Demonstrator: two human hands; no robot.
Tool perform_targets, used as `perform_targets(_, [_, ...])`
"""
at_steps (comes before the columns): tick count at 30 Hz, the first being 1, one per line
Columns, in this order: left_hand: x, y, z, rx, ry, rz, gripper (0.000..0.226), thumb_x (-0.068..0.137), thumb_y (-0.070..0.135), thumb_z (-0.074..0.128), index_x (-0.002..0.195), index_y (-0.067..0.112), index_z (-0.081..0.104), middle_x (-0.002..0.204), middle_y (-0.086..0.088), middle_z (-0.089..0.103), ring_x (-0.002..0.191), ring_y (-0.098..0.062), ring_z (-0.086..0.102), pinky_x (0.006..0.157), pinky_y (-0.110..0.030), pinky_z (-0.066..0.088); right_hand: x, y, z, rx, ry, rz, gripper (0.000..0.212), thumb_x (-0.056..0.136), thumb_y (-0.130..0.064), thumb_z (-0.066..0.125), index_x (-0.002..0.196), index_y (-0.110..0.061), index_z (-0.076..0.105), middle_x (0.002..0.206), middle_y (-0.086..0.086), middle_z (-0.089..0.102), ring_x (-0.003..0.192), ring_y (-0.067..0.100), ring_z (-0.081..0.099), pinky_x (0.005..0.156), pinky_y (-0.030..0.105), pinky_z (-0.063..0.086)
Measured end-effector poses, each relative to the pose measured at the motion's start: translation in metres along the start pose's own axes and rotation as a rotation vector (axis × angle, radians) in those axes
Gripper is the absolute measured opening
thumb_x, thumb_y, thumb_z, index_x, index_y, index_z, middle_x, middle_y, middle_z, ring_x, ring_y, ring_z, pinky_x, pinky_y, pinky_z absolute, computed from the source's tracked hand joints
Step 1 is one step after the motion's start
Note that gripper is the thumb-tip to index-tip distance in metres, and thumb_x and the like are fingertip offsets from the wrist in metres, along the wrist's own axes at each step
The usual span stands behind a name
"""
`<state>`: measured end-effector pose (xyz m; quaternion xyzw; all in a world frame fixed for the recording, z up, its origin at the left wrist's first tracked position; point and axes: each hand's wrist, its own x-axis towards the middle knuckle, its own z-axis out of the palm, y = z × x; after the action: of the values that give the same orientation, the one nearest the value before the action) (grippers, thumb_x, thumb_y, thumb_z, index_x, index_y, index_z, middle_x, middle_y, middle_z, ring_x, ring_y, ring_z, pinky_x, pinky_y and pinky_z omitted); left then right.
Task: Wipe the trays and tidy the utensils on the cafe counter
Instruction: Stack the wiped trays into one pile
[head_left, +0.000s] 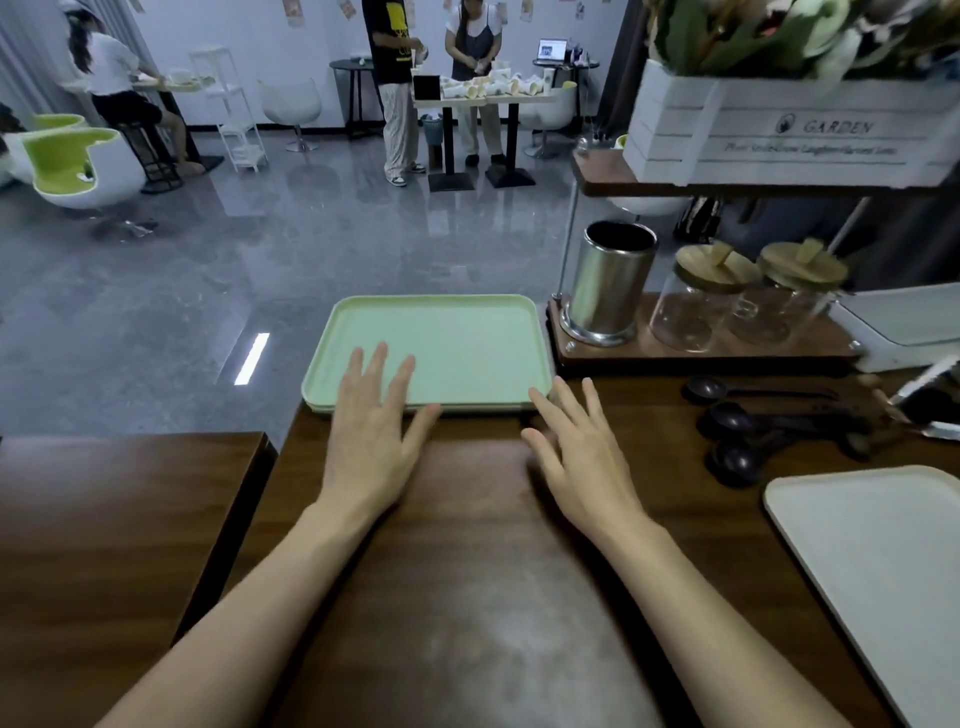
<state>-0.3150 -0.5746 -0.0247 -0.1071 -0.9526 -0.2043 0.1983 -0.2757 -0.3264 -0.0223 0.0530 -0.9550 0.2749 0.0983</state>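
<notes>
As both your hands lie stretched forward over the brown counter (467, 597), neither one holds anything; the stock runs as follows.

Left hand (371, 436): released, fingers straight and spread, their tips lying over the near edge of the green tray (457, 332). Whether they press on it, you cannot tell.

Right hand (584, 457): released as well, fingers fanned, the forefinger tip just at the tray's near right corner, the palm above bare wood.

Green tray: flat at the counter's far edge, straight ahead of both hands. A second rim shows under its near left corner, so it looks to rest on another tray of the same colour.

White tray (878, 561): to the right of your right hand and nearer to you, well apart from it, partly cut off by the picture's edge.

Black spoons (727, 418): at least three bowls show, lying loose on the wood to the right of your right hand, between the white tray and the wooden stand (701, 353); handles run away to the right and are blurred.

Steel canister (610, 286): upright on the stand, beyond and right of your right hand, near the green tray's far right corner.

Glass jars (698, 301): two, with wooden lids, right of the canister on the same stand.

White crate (779, 135): on the stand's upper shelf, holding flowers, lettered GARDEN.

People (395, 78): three, far beyond the tray, in the room behind.
</notes>
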Motion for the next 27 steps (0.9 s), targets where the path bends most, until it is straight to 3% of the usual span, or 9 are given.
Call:
perform_targets(5, [-0.044, 0.085, 0.023, -0.131, -0.172, 0.143, 0.071, 0.097, 0.064, 0.035, 0.157, 0.027, 0.036, 0.169, -0.005, 0.020, 0.156, -0.025, 0.013, 0.127, -0.037, 0.014, -0.049, 0.027, -0.049, 0.043, 0.002, 0.056, 0.053, 0.103, -0.046, 0.047, 0.154, -0.035, 0.036, 0.165, -0.005, 0.025, 0.155, 0.017, 0.004, 0.121, 0.035, 0.018])
perform_targets(12, [-0.094, 0.208, 0.055, -0.214, -0.338, 0.184, 0.060, 0.101, 0.055, 0.049, 0.154, 0.029, 0.041, 0.164, -0.002, 0.031, 0.155, -0.023, 0.018, 0.126, -0.038, 0.019, -0.144, 0.097, -0.119, -0.302, -0.026, 0.230, 0.053, 0.105, -0.040, 0.040, 0.154, -0.020, 0.038, 0.164, 0.008, 0.028, 0.155, 0.029, 0.010, 0.124, 0.045, 0.009])
perform_targets(16, [-0.116, 0.269, 0.071, -0.216, -0.376, 0.182, 0.057, 0.102, 0.052, 0.048, 0.154, 0.031, 0.040, 0.164, -0.002, 0.032, 0.155, -0.025, 0.018, 0.125, -0.041, 0.015, -0.185, 0.135, -0.146, -0.343, -0.099, 0.287, 0.053, 0.105, -0.039, 0.035, 0.153, -0.018, 0.038, 0.162, 0.011, 0.030, 0.152, 0.033, 0.016, 0.123, 0.048, 0.017])
perform_targets(19, [-0.127, 0.291, 0.077, -0.170, -0.378, 0.171, 0.054, 0.103, 0.052, 0.047, 0.153, 0.033, 0.041, 0.163, -0.002, 0.034, 0.154, -0.026, 0.021, 0.124, -0.046, 0.013, -0.202, 0.152, -0.147, -0.291, -0.183, 0.241, 0.053, 0.104, -0.046, 0.027, 0.148, -0.022, 0.044, 0.160, 0.011, 0.033, 0.149, 0.034, 0.022, 0.119, 0.051, 0.022])
perform_targets(27, [-0.143, 0.285, 0.060, -0.220, -0.390, 0.075, 0.048, 0.103, 0.046, 0.051, 0.150, 0.036, 0.047, 0.164, -0.001, 0.033, 0.153, -0.023, 0.023, 0.124, -0.037, 0.020, -0.221, 0.149, -0.154, -0.153, -0.332, 0.062, 0.057, 0.100, -0.056, 0.040, 0.155, -0.039, 0.032, 0.169, -0.001, 0.011, 0.155, 0.028, -0.002, 0.123, 0.046, -0.003])
